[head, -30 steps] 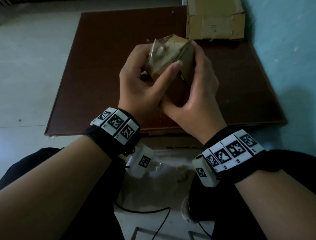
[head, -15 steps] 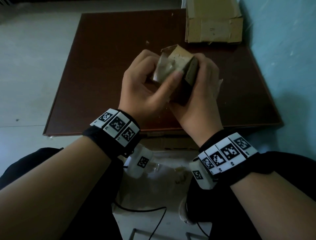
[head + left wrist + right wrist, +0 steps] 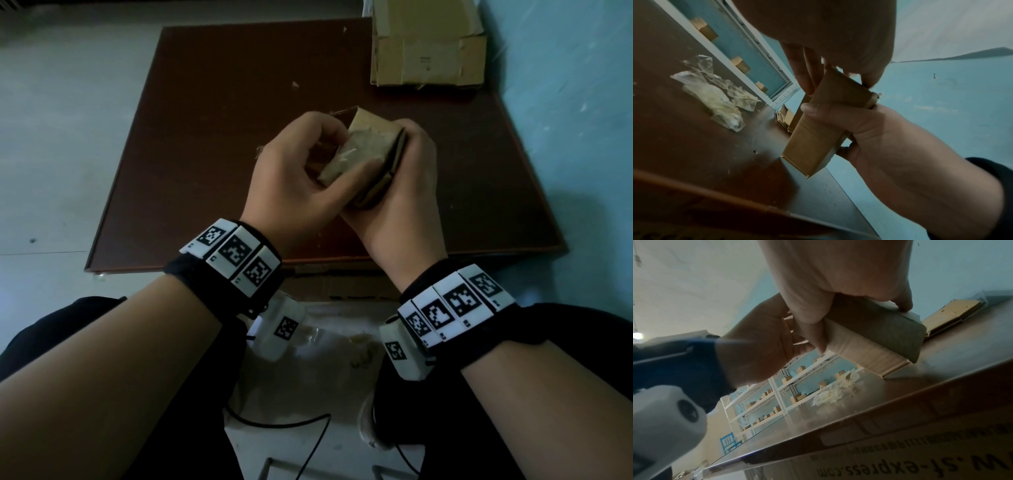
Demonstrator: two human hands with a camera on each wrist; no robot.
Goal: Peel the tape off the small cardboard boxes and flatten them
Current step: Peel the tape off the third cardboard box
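Note:
A small brown cardboard box point(image 3: 371, 147), squashed nearly flat, is held between both hands just above the dark brown table point(image 3: 205, 137). My left hand point(image 3: 337, 147) grips its left side, thumb laid across the top face. My right hand point(image 3: 407, 164) wraps its right side, fingers curled behind it. In the left wrist view the box point(image 3: 818, 129) tilts down with one corner close to the tabletop, and the right thumb crosses it. The right wrist view shows the box point(image 3: 879, 340) gripped from above. Any tape left on the box cannot be made out.
A stack of flattened cardboard point(image 3: 428, 54) lies at the table's far right corner by the blue wall. A crumpled pile of peeled tape point(image 3: 715, 97) sits on the table. A printed carton point(image 3: 920, 459) is under the table's near edge. A plastic bag point(image 3: 325, 359) lies between my knees.
The box stood open and bulging between my hands; both hands have pressed it together, so it is now much flatter and lower over the table.

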